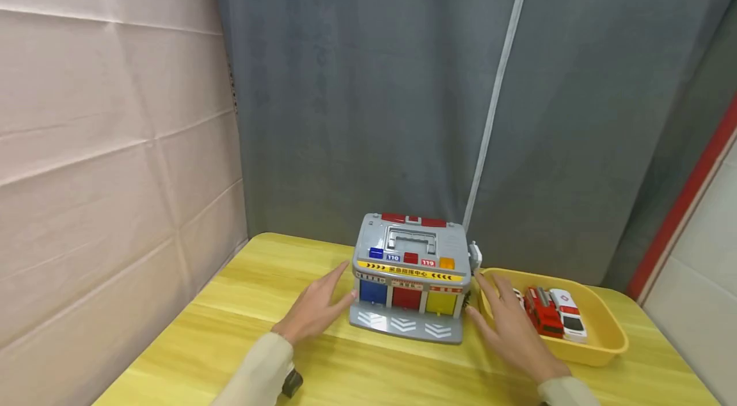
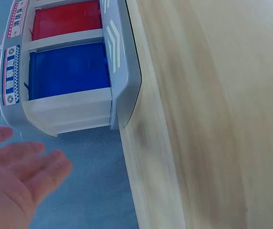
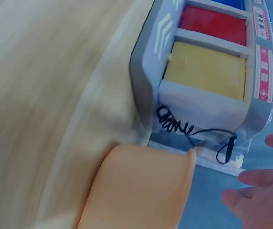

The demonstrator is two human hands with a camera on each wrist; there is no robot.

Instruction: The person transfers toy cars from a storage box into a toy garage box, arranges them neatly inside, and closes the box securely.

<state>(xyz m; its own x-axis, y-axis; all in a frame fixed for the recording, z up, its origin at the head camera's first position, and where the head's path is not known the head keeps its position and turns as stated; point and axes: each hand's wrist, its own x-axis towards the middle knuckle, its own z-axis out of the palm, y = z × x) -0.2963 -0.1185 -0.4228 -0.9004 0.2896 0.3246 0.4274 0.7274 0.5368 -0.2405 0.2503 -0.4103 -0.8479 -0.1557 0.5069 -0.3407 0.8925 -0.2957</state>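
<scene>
A grey toy emergency station stands on the table, with a folding handle on its roof. Its blue door, red door and yellow door are all closed. My left hand is beside the station's left side, fingers extended and holding nothing. On the opposite side is my right hand, fingers spread, between the station and a yellow basin. The wrist views show gaps between both hands and the station. A black coiled cord hangs at the station's right side.
Inside the basin lie a red toy fire truck and a white toy ambulance, with another white toy partly hidden by my right hand. The wood-grain table ends at a grey curtain behind; a pale cloth wall borders the left.
</scene>
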